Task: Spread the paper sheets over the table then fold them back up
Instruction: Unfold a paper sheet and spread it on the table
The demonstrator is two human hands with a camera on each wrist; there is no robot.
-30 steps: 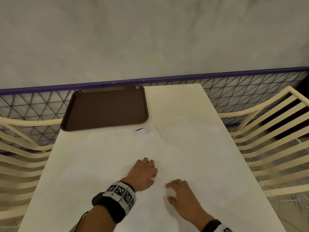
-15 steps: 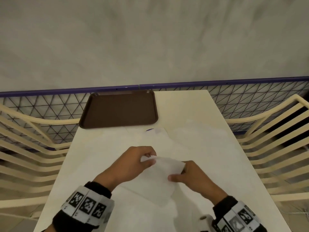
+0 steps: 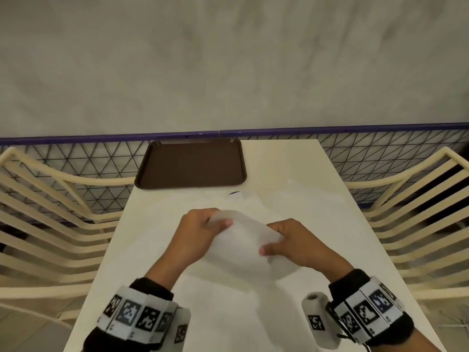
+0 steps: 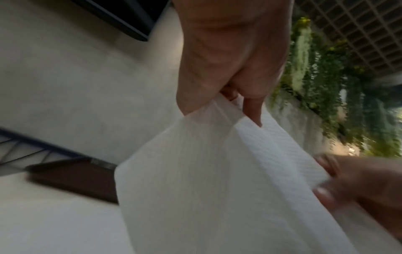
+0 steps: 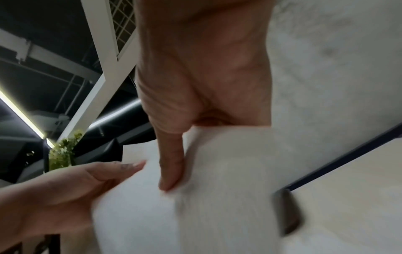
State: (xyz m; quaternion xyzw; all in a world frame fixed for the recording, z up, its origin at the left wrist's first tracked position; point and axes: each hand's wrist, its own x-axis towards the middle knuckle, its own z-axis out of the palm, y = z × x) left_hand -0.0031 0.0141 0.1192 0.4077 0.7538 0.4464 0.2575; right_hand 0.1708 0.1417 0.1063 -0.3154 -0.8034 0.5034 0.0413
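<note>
Both hands hold one white paper sheet (image 3: 241, 247) up over the middle of the cream table (image 3: 355, 250). My left hand (image 3: 200, 232) pinches its far left corner, thumb on top. My right hand (image 3: 286, 242) pinches the right edge. In the left wrist view the sheet (image 4: 195, 180) hangs doubled from my left hand (image 4: 228, 96), with a folded flap on the right. The right wrist view shows the sheet (image 5: 217, 189) under my right hand (image 5: 185, 137). Other white sheets (image 3: 299, 204) lie flat on the table beneath, hard to tell apart from the tabletop.
A brown tray (image 3: 193, 163) lies at the table's far left corner. Cream slatted chairs (image 3: 50, 212) stand on both sides. A black wire fence with a purple rail (image 3: 355, 158) and a grey wall close off the far end.
A second ago both hands lay low on the flat sheets. They have since picked up one sheet and raised it off the table, bringing its edges together.
</note>
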